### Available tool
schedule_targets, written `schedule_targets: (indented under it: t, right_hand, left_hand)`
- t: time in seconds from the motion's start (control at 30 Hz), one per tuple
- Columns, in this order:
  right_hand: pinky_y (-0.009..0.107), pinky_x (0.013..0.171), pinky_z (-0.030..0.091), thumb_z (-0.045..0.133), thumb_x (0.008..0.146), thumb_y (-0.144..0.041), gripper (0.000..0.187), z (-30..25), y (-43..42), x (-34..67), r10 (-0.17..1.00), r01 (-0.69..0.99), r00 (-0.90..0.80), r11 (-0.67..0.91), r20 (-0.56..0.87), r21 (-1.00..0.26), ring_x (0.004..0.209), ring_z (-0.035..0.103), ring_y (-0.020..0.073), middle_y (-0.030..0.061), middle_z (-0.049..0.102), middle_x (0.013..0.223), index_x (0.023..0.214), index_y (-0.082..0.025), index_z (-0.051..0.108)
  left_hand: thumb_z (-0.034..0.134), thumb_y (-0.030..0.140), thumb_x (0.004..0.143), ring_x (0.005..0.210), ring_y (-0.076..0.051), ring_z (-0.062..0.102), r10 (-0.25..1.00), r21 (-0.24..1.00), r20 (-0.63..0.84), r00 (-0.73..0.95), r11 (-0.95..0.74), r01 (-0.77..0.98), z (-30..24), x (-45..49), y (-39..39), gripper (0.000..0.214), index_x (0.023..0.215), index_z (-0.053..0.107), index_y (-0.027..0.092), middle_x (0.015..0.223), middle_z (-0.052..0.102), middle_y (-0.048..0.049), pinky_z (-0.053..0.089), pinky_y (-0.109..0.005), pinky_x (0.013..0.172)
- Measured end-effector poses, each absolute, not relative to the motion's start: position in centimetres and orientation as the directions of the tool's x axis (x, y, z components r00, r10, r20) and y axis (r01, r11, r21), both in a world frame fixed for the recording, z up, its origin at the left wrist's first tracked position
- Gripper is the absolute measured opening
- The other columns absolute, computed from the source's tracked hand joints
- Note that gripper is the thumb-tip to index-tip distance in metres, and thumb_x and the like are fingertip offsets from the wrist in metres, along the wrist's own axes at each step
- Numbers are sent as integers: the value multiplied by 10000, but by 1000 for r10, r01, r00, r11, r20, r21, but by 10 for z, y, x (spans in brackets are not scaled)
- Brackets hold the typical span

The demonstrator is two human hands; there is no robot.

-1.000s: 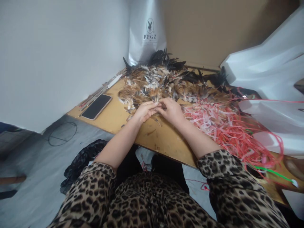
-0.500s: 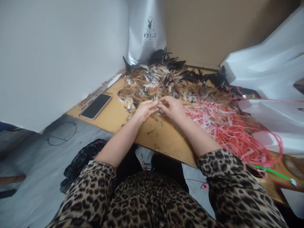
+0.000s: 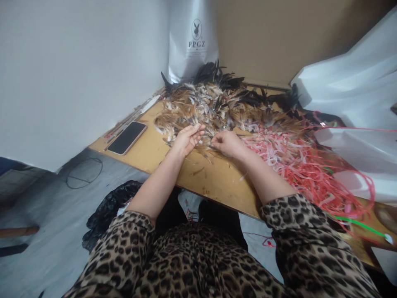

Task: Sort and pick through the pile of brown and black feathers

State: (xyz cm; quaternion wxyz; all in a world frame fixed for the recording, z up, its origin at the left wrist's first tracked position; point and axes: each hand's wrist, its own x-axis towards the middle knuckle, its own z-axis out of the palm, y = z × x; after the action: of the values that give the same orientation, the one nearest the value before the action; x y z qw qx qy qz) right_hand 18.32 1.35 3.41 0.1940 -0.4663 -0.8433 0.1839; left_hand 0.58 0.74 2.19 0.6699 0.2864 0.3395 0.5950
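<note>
A broad heap of brown, white and black feathers (image 3: 176,108) covers the far part of the wooden table (image 3: 169,159). My left hand (image 3: 188,140) is at the near edge of this heap, palm partly turned up, its thumb and forefinger pinched together. Whatever lies between those fingertips blends with the feathers behind. To its right, a short gap away, my right hand (image 3: 228,143) is curled with thumb and fingers closed low over some loose feathers. What it grips is too small to make out. Scattered feather bits lie on the wood beneath both hands.
Red and pink plastic strands (image 3: 305,167) pile up on the right, with a green strip (image 3: 359,225) beside them. A phone (image 3: 127,138) lies at the left. Behind the feathers stands a white bag (image 3: 194,54); white plastic (image 3: 350,95) bulges at right. A black bag (image 3: 108,211) is below.
The fingertips of both hands were together; now the hands are apart. My right hand has moved slightly right and down, my left a little up and left.
</note>
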Motion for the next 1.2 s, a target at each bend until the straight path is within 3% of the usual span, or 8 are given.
schedule_targets:
  t: [0.23,0.47,0.6,0.7,0.87,0.93,1.03,1.2]
  right_hand:
    - [256,564,334,549,686,-253,139,35,10,179,901,850,-414,433,127,-302,625,547,157,60,664,705,694,-193,675]
    - [214,489,337,545,631,-265,157,29,24,196,932,613,-357,280,57,-739,485,456,92,-8,565,536,629,-136,636]
    - [211,458,316,559,630,-300,192,27,27,200,954,526,-296,213,58,-824,438,393,71,-30,510,482,650,-125,634]
    - [214,492,342,579,629,-310,189,29,23,198,933,554,-351,273,77,-786,479,439,81,-16,568,543,664,-137,646]
    - [233,535,335,586,634,-265,117,31,13,187,929,787,-345,364,135,-497,542,484,110,16,621,605,650,-178,662]
    - [236,532,327,562,641,-226,111,31,13,186,937,811,-311,349,159,-470,537,479,109,24,609,581,601,-169,648]
    - [218,494,321,574,633,-223,102,31,17,190,951,673,-290,281,106,-684,492,455,89,8,580,535,594,-151,635]
    - [189,373,253,676,568,-285,170,35,25,199,961,193,-237,-101,-146,-976,379,371,50,-11,561,503,633,-139,619]
  left_hand:
    - [615,166,746,639,-47,622,988,797,-144,56,149,-585,23,6,6,59,787,596,129,882,686,-38,449,-122,514]
    - [602,157,753,628,-54,618,992,790,-101,73,125,-600,21,5,8,43,780,608,125,849,689,-40,450,-127,508]
    - [602,168,756,624,-47,612,990,801,-129,62,141,-583,23,6,7,45,782,605,130,866,690,-41,447,-123,510]
    - [617,174,744,623,-47,613,990,798,-131,56,138,-587,23,6,7,67,791,602,127,863,688,-45,449,-124,512]
    - [625,182,738,615,-47,614,990,801,-128,67,143,-582,21,6,8,74,784,604,127,846,688,-43,450,-120,508]
    - [625,178,737,613,-49,614,990,801,-113,79,138,-582,20,5,9,69,776,605,124,841,689,-46,448,-117,503]
    - [622,175,740,618,-50,615,990,812,-112,88,142,-566,19,6,9,65,775,608,122,853,690,-51,448,-115,506]
    - [616,161,743,609,-45,611,987,809,-121,103,158,-567,20,7,8,60,786,615,120,853,688,-52,451,-119,512]
